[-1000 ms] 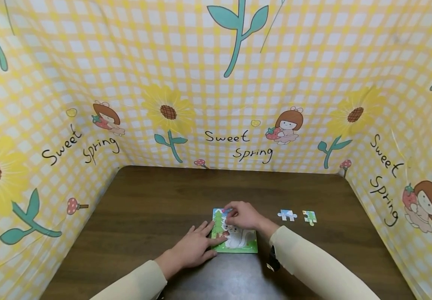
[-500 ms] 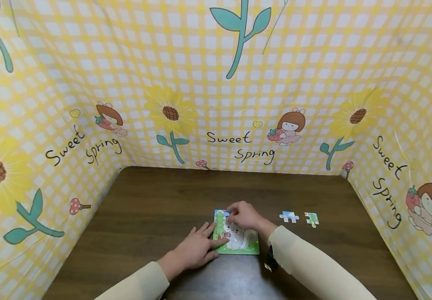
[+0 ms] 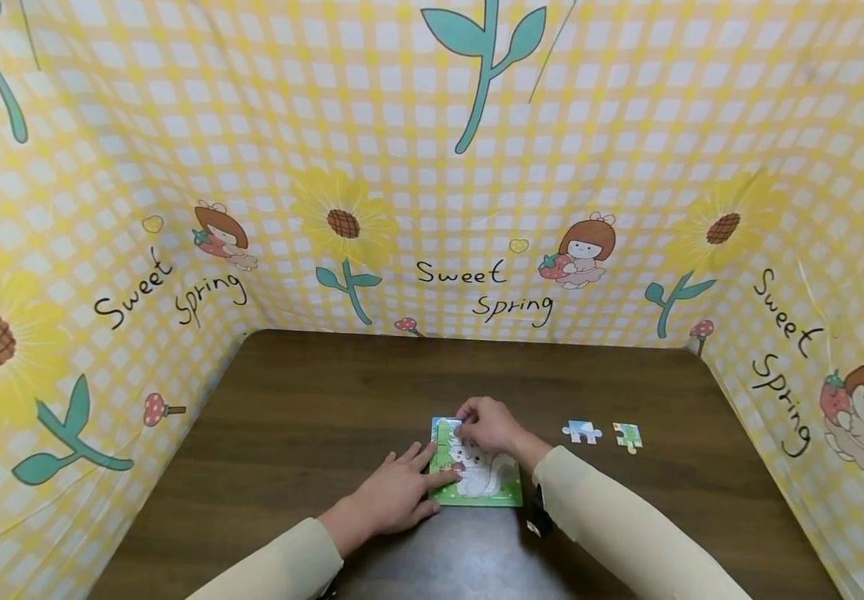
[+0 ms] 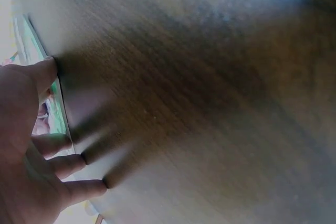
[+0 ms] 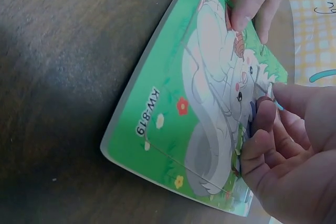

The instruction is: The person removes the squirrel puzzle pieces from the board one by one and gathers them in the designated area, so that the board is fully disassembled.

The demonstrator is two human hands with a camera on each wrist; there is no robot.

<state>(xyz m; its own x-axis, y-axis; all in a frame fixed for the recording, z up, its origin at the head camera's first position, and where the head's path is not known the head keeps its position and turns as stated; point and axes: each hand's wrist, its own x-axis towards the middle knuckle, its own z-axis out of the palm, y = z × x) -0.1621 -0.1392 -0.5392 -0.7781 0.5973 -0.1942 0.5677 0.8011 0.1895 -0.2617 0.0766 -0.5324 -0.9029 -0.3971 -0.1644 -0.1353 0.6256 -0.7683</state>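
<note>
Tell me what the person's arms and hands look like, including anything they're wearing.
Both the left sleeve and right sleeve are long, plain and pale cream. The left hand and right hand are ungloved. A dark device shows beneath the right cuff; its details are unclear.

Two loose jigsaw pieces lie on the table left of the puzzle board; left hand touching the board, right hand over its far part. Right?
One error: the two loose jigsaw pieces lie on the table right of the puzzle board, as the head view shows. The left hand does touch the board, and the right hand is over its far part.
</note>
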